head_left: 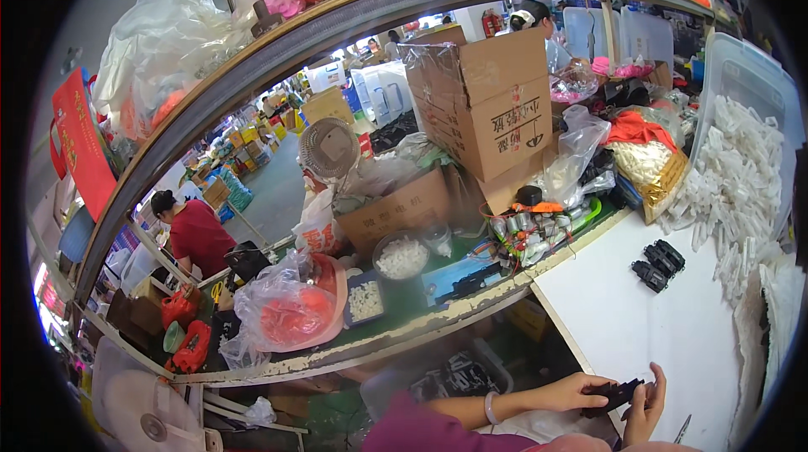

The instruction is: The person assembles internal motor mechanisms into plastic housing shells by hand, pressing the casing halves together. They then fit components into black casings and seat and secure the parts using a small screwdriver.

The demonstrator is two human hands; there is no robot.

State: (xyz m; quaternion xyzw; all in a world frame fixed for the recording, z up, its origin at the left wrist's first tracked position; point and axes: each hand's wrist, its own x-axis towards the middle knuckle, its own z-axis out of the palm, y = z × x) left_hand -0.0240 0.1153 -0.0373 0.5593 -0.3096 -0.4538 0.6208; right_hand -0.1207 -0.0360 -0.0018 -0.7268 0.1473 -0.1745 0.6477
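Over the near edge of the white tabletop (619, 305), my left hand (566, 393) holds one end of a small black plastic part (613, 396). A pale bangle circles that wrist. My right hand (645, 412) grips the other end, its thumb against the part and a finger raised. Both hands are closed on it; its exact kind is hard to make out. Beyond them, several similar black parts (658, 264) lie close together on the white surface. Near my right hand, a thin pointed metal tool (683, 427) shows at the lower edge.
Clear plastic pieces (728, 178) spill from a transparent bin (749, 65) at right. Across the green bench stand a cardboard box (497, 90), small motors with wires (530, 229), a bowl of white pieces (401, 257) and a pink basin (332, 309). A person in red (200, 237) sits at far left.
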